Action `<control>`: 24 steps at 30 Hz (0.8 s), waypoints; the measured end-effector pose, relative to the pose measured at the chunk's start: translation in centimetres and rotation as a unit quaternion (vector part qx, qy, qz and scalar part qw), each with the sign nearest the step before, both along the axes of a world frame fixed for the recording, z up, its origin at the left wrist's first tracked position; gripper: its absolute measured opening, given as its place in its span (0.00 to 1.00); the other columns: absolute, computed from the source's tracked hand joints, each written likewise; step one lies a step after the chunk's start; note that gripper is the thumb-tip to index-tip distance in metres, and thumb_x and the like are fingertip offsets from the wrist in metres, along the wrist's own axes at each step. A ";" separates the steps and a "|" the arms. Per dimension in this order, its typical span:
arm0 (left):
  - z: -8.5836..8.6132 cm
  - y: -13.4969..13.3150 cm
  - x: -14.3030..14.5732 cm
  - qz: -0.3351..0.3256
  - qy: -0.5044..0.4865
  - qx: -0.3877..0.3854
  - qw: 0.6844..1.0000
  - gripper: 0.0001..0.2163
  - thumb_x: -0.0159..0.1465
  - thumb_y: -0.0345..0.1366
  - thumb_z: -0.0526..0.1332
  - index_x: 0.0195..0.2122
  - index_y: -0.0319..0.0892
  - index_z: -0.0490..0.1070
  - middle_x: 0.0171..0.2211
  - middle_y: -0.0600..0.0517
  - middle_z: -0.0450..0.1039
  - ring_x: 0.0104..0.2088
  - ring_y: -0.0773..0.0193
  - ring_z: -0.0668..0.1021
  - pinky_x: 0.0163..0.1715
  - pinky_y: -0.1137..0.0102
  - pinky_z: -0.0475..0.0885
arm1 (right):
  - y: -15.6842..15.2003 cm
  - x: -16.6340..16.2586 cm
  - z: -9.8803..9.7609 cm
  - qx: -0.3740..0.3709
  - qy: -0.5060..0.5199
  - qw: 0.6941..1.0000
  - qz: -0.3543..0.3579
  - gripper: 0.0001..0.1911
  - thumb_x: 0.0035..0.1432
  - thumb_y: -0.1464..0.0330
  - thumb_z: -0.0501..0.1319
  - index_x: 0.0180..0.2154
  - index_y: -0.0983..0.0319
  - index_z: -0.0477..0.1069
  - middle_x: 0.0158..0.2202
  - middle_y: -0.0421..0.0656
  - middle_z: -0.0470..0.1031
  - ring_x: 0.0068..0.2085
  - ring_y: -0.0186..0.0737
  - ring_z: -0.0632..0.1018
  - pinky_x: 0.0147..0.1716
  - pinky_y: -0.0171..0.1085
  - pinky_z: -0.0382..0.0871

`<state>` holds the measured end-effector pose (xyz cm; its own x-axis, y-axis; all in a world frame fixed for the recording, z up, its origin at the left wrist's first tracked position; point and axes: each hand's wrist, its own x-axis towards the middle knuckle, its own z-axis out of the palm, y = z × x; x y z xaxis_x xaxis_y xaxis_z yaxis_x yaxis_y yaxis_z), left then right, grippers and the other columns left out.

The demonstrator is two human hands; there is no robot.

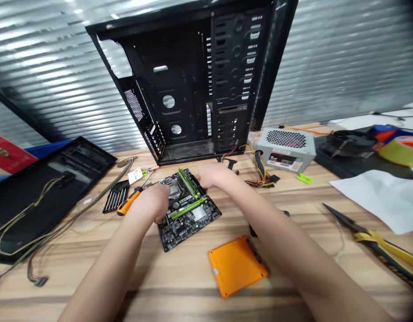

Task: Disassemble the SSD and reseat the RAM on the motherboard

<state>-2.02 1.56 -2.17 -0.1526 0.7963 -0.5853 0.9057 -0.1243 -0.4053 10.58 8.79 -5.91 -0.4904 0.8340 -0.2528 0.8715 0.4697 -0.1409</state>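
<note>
A black motherboard [189, 214] with green memory slots lies flat on the wooden table. My left hand [154, 201] is shut over its left side, and my right hand [209, 175] grips its far right edge. The hands partly hide the CPU socket [174, 191]. An orange-and-black screwdriver [129, 201] lies against my left hand, apparently not held. Close by is a black set of small screwdrivers [115, 197]. An orange 2.5-inch drive [236, 266] lies below my right forearm, apart from the board.
An open black PC case [189, 80] stands behind the board. To its right are a silver power supply [286, 150] with loose cables, a cooler fan [349, 143] and tape [401, 150]. Yellow-handled pliers [370, 241] and white paper [377, 201] lie right; a black case panel [48, 192] lies left.
</note>
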 end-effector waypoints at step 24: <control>-0.1 -0.2 0.1 -0.017 -0.001 0.001 1.000 0.22 0.44 0.27 0.71 0.43 0.38 0.76 0.46 0.42 0.77 0.40 0.55 0.81 0.39 0.70 0.76 | -0.8 -2.9 -0.6 -0.012 -0.004 1.000 -0.014 0.23 0.50 0.75 0.64 0.50 0.68 0.73 0.49 0.57 0.74 0.51 0.54 0.75 0.46 0.44 0.72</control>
<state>-1.88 1.40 -2.29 -0.1242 0.8019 -0.5843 0.9018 -0.1544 -0.4037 7.68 7.98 -6.54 -0.4645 0.8413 -0.2766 0.8856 0.4410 -0.1459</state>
